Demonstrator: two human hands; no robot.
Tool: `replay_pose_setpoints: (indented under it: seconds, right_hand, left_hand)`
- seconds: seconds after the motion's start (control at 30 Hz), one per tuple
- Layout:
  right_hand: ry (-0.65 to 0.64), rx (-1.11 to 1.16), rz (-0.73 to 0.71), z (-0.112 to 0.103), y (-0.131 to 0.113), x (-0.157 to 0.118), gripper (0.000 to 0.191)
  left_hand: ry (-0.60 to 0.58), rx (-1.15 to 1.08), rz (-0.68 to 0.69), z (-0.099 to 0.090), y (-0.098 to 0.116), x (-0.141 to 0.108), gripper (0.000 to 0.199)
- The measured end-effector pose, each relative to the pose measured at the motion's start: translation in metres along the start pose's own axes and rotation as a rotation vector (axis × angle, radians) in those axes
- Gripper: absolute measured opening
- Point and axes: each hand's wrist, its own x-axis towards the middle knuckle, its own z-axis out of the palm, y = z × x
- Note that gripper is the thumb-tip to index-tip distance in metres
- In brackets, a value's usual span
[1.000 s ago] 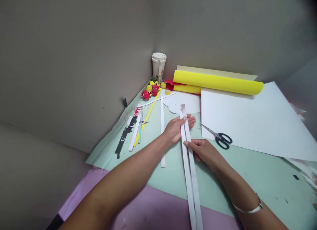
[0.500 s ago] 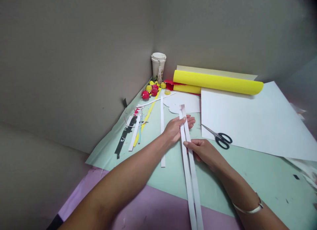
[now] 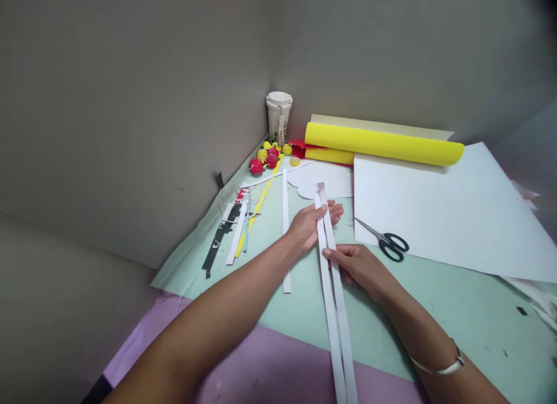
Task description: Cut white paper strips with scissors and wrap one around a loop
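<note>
Two long white paper strips (image 3: 333,311) run side by side from the middle of the table down past the lower edge of the view, joined or overlapping at their far end. My left hand (image 3: 310,223) grips them near that end, thumb on top and fingers stretched out beneath. Lower down, my right hand (image 3: 350,264) pinches the right-hand strip between thumb and fingers. Another white paper strip (image 3: 285,230) lies flat left of my left hand. To the right of both hands, scissors (image 3: 390,245) rest partly on a large white sheet (image 3: 448,212).
Against the back wall lies a yellow paper roll (image 3: 383,144). A lidded white cup (image 3: 279,116) stands in the corner, behind small red and yellow balls (image 3: 270,159). Black tape pieces (image 3: 217,241), a yellow strip (image 3: 261,206) and a thin blue stick (image 3: 246,227) lie at left.
</note>
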Motion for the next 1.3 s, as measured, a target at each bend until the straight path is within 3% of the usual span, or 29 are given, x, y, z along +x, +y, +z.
replay_pose_setpoints:
  seconds: [0.27,0.33,0.47,0.53,0.63,0.77,0.9,1.03,1.3]
  right_hand:
    - [-0.016,-0.013,-0.022,0.001,0.004,0.002,0.035]
    - [0.006,-0.014,-0.015,0.002,0.004,0.002,0.036]
    - [0.044,-0.017,0.016,0.002,0.002,0.001,0.038]
    - [0.048,-0.022,0.018,0.002,0.001,0.000,0.039]
    - [0.046,-0.030,0.014,0.002,0.000,-0.001,0.039]
    - [0.043,-0.026,0.014,0.001,0.000,0.000,0.039]
    - [0.054,-0.014,0.010,0.002,0.001,0.001,0.038]
    - [0.060,-0.016,0.005,0.002,0.002,0.002,0.038]
    - [0.063,-0.034,-0.003,0.002,0.002,0.001,0.038]
  left_hand:
    - [0.051,0.068,0.085,-0.004,0.000,0.003,0.015]
    - [0.096,0.200,0.174,-0.008,0.000,0.006,0.017]
    - [0.360,0.533,0.365,-0.018,0.008,0.015,0.017]
    - [0.460,0.702,0.427,-0.022,0.019,0.019,0.020]
    - [0.513,0.990,0.474,-0.030,0.041,0.019,0.018]
    - [0.620,1.416,0.353,-0.040,0.063,0.011,0.024]
    - [0.647,1.618,0.146,-0.043,0.067,0.004,0.038]
    - [0.655,1.675,0.082,-0.043,0.066,0.002,0.042]
    - [0.624,1.593,0.068,-0.051,0.071,0.007,0.022]
